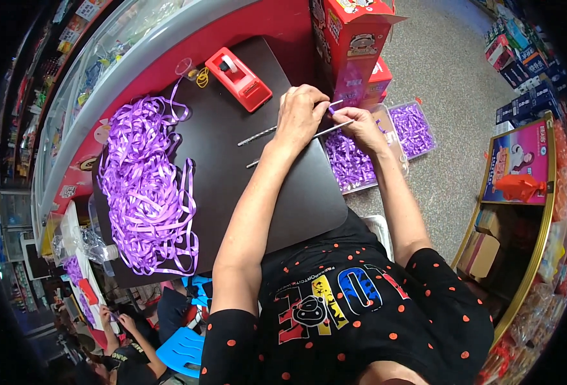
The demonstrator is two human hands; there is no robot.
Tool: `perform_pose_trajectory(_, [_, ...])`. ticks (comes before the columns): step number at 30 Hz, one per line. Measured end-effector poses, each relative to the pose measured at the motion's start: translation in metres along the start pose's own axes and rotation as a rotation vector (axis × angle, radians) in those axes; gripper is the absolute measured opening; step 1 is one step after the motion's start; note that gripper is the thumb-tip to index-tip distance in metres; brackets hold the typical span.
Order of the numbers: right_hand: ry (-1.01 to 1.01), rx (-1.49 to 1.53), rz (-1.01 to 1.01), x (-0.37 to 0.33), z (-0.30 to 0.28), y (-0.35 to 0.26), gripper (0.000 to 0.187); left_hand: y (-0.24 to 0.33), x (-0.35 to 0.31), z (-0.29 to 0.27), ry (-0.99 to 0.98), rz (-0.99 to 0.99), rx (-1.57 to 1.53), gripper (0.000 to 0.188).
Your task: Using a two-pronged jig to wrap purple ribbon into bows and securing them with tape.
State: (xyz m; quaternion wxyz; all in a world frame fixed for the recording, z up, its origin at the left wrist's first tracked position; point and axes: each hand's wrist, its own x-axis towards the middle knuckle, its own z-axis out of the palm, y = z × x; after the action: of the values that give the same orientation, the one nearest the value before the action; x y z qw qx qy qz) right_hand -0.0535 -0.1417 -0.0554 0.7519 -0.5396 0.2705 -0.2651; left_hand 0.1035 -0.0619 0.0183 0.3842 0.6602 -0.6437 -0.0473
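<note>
Left hand (301, 115), back upward, near right hand (362, 130), fingers (321, 105) bent.

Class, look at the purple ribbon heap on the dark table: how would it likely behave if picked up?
The purple ribbon heap would probably be floppy, since its strands curl in loose loops. Strands may snag together, as they overlap in a tangle. It is likely light for its bulk, being thin strips.

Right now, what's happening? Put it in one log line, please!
left hand: over rods | right hand: by ribbon strip | grip: unclear | table: ribbon heap, tape dispenser | beside table: bins, ribbon bits
</note>
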Motion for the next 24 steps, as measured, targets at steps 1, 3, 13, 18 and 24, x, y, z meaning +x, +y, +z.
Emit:
perform_pose_trajectory(1, [0.009,-0.022,0.003,0.000,0.001,0.000,0.010,-0.002,-0.001,0.001,-0.010,-0.039,0.009,0.014])
perform_pose_trajectory(3, [0.006,-0.052,-0.007,-0.001,0.000,0.001,0.014,-0.003,-0.003,0.001,-0.044,-0.071,0.016,0.015])
perform_pose_trajectory(13, [-0.002,-0.110,-0.121,0.005,-0.005,0.004,0.023,-0.007,-0.009,0.000,-0.002,-0.087,0.066,0.017])
perform_pose_trajectory(18, [0.013,-0.292,-0.267,0.012,-0.003,-0.003,0.028,-0.012,-0.013,0.001,0.024,-0.075,0.020,0.017])
perform_pose_trajectory(24, [-0.144,-0.372,-0.161,0.026,-0.003,0.002,0.031,-0.012,-0.014,0.003,0.033,-0.077,-0.004,0.016])
